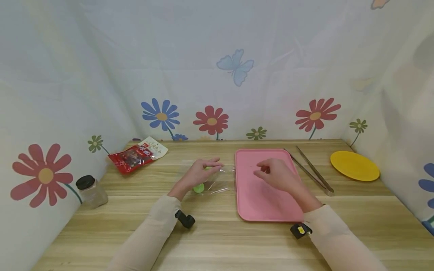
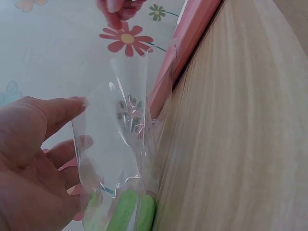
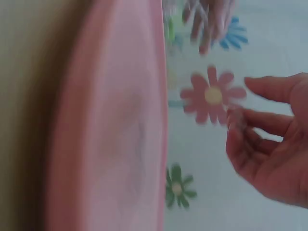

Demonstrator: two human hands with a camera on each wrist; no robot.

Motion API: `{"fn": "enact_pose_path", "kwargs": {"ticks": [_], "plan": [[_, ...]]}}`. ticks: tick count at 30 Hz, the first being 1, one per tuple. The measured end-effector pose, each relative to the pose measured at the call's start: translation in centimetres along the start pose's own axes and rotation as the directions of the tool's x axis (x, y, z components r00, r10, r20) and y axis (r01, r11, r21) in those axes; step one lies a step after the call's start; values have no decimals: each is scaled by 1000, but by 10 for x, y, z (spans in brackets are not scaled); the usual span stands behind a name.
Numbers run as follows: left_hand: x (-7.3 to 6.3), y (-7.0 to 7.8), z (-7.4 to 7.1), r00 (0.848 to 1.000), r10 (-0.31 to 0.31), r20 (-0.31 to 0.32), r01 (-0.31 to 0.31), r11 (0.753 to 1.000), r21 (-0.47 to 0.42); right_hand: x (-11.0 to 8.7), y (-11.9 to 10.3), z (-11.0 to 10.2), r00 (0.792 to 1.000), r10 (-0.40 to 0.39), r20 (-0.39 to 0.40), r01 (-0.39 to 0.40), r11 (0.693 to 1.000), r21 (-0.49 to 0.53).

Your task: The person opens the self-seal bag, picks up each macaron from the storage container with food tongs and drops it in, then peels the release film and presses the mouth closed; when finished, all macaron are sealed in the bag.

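A clear plastic bag [image 2: 130,144] with green pieces [image 2: 122,211] inside lies on the wooden table, left of a pink tray [image 1: 251,210]. My left hand [image 1: 200,173] is at this bag. In the left wrist view its thumb tip meets the film's edge, and some fingertips show through or beside the film; the thumb and those fingers stand apart. Over the tray hovers my right hand [image 1: 278,175], its fingers loosely bent and nothing between them. In the right wrist view a gap shows between its thumb and fingers [image 3: 240,139].
Metal tongs [image 1: 313,167] lie right of the tray, with a yellow plate [image 1: 354,165] farther right. Far left are a red food packet [image 1: 132,158] and a jar [image 1: 93,194] with a black lid. Flowered cloth [image 1: 190,75] hangs behind the table and at both sides.
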State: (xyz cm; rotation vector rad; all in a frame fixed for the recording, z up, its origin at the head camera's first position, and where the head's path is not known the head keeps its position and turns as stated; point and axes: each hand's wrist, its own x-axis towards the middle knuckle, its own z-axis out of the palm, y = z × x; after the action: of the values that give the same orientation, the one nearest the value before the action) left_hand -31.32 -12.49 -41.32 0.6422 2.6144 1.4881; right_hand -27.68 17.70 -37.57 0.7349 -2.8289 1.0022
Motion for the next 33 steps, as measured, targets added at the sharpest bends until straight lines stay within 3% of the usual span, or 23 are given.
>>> {"fn": "enact_pose_path", "kwargs": {"ticks": [3, 8, 11, 15, 18, 20, 24, 28, 30, 33], "plan": [[0, 0, 1, 1000, -9, 12, 9, 1000, 8, 3, -14, 20, 994, 5, 107, -26, 981, 192], [0, -1, 2, 1000, -18, 2, 18, 999, 31, 7, -29, 44, 960, 22, 280, -147, 889, 433], [0, 0, 1, 1000, -8, -4, 8, 999, 37, 8, -34, 53, 928, 52, 369, -256, 808, 531], [0, 1, 0, 1000, -1, -1, 2, 1000, 30, 8, -37, 63, 882, 71, 467, -390, 666, 636], [1, 2, -1, 1000, -3, -2, 3, 999, 41, 7, -39, 67, 849, 88, 521, -472, 569, 673], [2, 2, -1, 1000, 1, -4, 0, 999, 52, 6, -40, 69, 837, 101, 538, -505, 524, 686], [1, 2, -1, 1000, -6, -18, 7, 998, 63, 5, -43, 71, 827, 115, 551, -535, 464, 706], [0, 1, -2, 999, -18, -38, 20, 998, 63, 3, -46, 75, 830, 124, 544, -542, 413, 732], [1, 1, -3, 998, -6, -58, 9, 998, 62, 3, -48, 77, 834, 134, 536, -540, 399, 741], [3, 1, -7, 996, 18, -88, -13, 998, 64, 2, -50, 78, 839, 140, 525, -533, 402, 744]]}}
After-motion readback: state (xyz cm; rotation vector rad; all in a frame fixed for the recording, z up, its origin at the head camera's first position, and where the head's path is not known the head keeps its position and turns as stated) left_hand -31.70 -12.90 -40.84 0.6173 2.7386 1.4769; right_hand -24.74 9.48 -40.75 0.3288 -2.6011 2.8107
